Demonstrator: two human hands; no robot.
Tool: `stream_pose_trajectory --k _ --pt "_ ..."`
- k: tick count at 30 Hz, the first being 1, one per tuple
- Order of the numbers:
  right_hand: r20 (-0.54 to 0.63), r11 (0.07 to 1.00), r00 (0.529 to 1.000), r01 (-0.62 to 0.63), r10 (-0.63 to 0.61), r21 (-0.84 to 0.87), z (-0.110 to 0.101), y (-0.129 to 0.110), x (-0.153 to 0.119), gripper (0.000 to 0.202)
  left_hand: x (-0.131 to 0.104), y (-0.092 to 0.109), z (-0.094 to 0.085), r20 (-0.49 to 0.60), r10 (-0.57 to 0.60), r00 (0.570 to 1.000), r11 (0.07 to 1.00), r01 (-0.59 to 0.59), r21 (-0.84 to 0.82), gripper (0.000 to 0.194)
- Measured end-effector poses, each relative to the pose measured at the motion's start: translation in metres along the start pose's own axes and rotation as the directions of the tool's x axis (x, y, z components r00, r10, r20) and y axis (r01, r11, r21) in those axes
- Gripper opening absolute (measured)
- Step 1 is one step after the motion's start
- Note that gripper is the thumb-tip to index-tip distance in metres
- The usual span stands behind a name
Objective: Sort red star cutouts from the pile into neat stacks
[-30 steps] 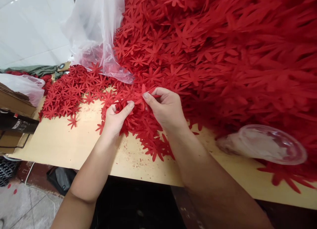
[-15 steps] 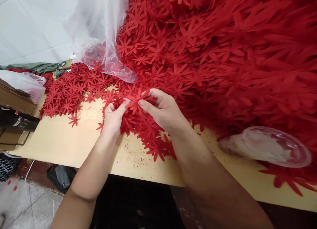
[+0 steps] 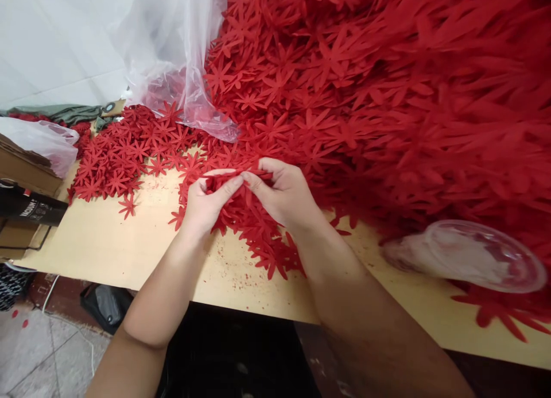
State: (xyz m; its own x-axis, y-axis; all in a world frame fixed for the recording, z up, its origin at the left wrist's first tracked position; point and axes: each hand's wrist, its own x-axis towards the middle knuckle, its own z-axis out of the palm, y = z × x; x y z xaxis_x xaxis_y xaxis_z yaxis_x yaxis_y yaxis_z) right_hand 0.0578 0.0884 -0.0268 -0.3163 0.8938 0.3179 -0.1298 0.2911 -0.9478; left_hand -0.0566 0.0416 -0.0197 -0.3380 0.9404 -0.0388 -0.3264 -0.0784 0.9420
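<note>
Both hands meet above the table, thumbs side by side, pinching one red flower-shaped cutout [image 3: 253, 173] between them. My left hand [image 3: 210, 200] is closed on its left side, and my right hand [image 3: 282, 191] is closed on its right side. The cutout is seen nearly edge-on, and fingers cover much of it. Right under the hands lies a loose cluster of the same red cutouts [image 3: 271, 254], with long narrow petals. Behind and to the right rises a big heap of them [image 3: 318, 88].
A smaller heap of cutouts [image 3: 116, 157] spreads at the left of the wooden table [image 3: 150, 243]. A clear plastic bag [image 3: 176, 59] stands behind it. At right sits a clear plastic tub [image 3: 477, 254] with whitish contents. A black box [image 3: 34, 205] marked VACUUM is at the left edge.
My hands have drawn together until the thumbs nearly touch. The red cutout, which faced me spread out, is now tipped or folded to nearly edge-on.
</note>
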Motion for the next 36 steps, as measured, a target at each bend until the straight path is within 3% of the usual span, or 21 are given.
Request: stream_pose_trajectory --k 4,8,15,19,23,29,36 --pt "0.02 0.998 1.0 0.018 -0.02 0.063 -0.004 -0.001 0.002 0.037 0.004 0.0 -0.004 -0.134 0.01 0.991 0.997 -0.02 -0.074 0.027" --pt "-0.05 0.999 0.998 0.029 -0.027 0.039 -0.006 0.003 0.003 0.029 0.005 0.001 -0.005 -0.155 0.019 0.988 0.995 -0.033 -0.093 0.026" --pt "-0.086 0.989 0.995 0.034 -0.046 -0.143 -0.004 0.0 0.0 0.029 -0.002 0.007 -0.001 0.091 0.032 0.995 0.996 -0.039 0.084 0.035" --pt "-0.035 0.996 0.999 0.026 -0.03 -0.086 -0.001 0.0 -0.001 0.024 0.001 0.001 -0.004 -0.03 0.075 0.997 0.995 -0.073 0.07 0.023" --pt "0.057 1.0 0.998 0.013 -0.013 0.013 -0.003 0.002 0.0 0.023 0.006 -0.002 -0.007 -0.172 0.059 0.983 0.997 -0.066 -0.04 0.024" --pt "-0.097 0.996 0.995 0.003 -0.012 -0.087 -0.011 0.004 0.003 0.03 0.008 0.0 -0.007 -0.218 0.024 0.976 0.991 -0.052 -0.121 0.031" --pt "-0.241 0.98 0.967 0.028 -0.076 -0.195 -0.014 0.005 0.005 0.052 0.007 0.001 -0.008 -0.152 0.139 0.978 0.989 -0.144 -0.02 0.032"
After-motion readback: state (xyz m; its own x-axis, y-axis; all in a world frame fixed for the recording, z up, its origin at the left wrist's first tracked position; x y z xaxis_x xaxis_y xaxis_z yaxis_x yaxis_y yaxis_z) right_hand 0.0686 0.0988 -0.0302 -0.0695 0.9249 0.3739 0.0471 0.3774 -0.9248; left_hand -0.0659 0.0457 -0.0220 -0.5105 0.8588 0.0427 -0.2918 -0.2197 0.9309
